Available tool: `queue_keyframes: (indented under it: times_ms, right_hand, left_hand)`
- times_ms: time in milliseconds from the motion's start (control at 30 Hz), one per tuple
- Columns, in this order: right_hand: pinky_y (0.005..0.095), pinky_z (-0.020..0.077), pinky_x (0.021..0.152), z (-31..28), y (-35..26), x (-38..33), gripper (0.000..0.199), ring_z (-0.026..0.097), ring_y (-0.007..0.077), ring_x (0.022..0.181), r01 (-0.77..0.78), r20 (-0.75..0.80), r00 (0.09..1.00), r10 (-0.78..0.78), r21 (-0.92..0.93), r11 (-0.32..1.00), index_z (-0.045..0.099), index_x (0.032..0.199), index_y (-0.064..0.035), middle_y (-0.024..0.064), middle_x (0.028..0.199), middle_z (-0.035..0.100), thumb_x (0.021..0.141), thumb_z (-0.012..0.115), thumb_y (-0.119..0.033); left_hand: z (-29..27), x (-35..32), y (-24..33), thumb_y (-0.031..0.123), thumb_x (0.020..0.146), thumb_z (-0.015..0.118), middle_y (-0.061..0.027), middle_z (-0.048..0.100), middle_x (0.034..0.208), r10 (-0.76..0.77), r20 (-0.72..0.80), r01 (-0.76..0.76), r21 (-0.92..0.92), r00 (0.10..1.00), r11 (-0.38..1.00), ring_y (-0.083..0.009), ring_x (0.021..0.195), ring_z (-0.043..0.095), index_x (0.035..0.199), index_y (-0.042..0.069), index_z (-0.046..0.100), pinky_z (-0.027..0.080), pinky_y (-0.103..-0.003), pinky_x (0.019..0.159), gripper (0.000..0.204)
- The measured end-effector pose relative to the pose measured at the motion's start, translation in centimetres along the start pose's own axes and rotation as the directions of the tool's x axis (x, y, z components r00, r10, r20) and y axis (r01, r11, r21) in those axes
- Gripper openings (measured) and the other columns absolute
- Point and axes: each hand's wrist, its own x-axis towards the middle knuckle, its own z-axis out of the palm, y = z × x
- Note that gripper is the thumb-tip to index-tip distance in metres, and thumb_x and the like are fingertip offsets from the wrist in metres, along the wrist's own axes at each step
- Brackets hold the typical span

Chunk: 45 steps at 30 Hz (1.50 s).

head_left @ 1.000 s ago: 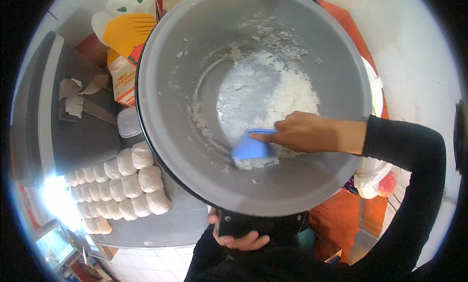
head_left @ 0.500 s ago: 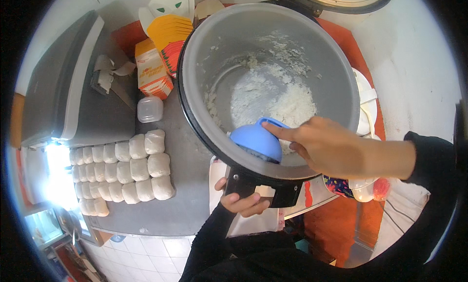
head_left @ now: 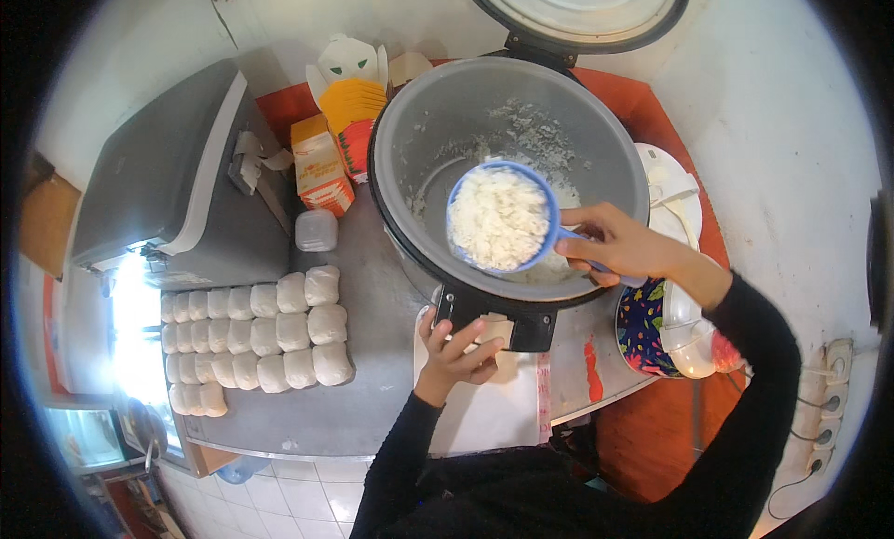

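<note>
My right hand is closed round the handle of a blue scoop. The scoop is heaped with white cooked rice and hangs level over the near part of a large rice cooker. Inside the grey pot, more rice clings to the wall and lies at the bottom, partly hidden by the scoop. At the cooker's front, my left hand has its fingers spread, with the fingertips against the black front bracket. A white sheet of paper lies below that hand.
Left on the grey table sit rows of white wrapped bundles. Behind them stand a small clear tub, folded cartons and a grey box-shaped appliance. The raised lid is at the back; a patterned container stands right.
The scoop has come up out of the pot and turned upright, now full of rice. My left hand's fingers have spread at the bracket. The view has shifted.
</note>
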Motion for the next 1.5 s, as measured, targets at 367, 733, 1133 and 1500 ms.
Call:
queue_keyframes:
  times_ms: [367,733,1133,1500]
  right_hand:
    - [0.026,0.0447,0.041,19.4,12.4,-11.5,0.046,0.056,0.015,0.049,0.092,-0.174,0.981,0.087,0.809,0.58,0.039,0.134,-0.0022,0.0149,0.092,0.063,0.09,0.053,-0.004]
    - [0.032,0.0493,0.053,25.7,25.8,-2.1,0.076,0.053,0.0152,0.06,-0.003,-0.171,0.863,-0.476,-0.943,0.333,0.034,0.145,-0.0357,0.0014,0.077,0.049,0.079,0.055,-0.007]
    - [0.0368,0.0535,0.068,22.7,21.7,-6.7,0.061,0.064,0.0285,0.083,0.116,-0.423,0.691,-0.586,-0.735,0.668,0.042,0.14,-0.0203,0.0125,0.104,0.062,0.084,0.057,-0.004]
    - [0.0428,0.0435,0.09,5.4,4.7,-2.8,0.035,0.056,0.0233,0.105,-0.304,-0.319,0.537,-0.781,-0.937,0.173,0.064,0.115,-0.0173,0.0048,0.108,0.061,0.081,0.059,-0.011]
  left_hand:
    - [-10.5,-8.4,1.7,0.047,0.067,0.074,-0.0086,0.025,0.154,-0.324,0.916,0.455,0.19,0.237,0.87,-0.024,0.142,0.022,0.148,0.013,0.026,0.012,-0.05,0.116,0.1]
    - [-11.2,-11.2,1.3,0.057,0.056,0.076,-0.0065,0.025,0.154,-0.318,0.932,0.392,0.231,0.172,0.89,-0.0212,0.143,0.02,0.148,0.008,0.023,0.009,-0.052,0.116,0.117]
    - [-10.7,-11.1,0.9,0.047,0.071,0.07,-0.006,0.032,0.151,-0.336,0.92,0.482,0.207,0.199,0.851,-0.0221,0.142,0.024,0.144,0.012,0.033,0.01,-0.053,0.115,0.089]
    - [-5.9,-9.5,-1.0,0.023,0.09,0.055,-0.0063,0.046,0.14,-0.366,0.828,0.486,0.132,0.425,0.864,-0.0245,0.134,0.037,0.126,0.017,0.055,0.019,-0.051,0.112,0.037]
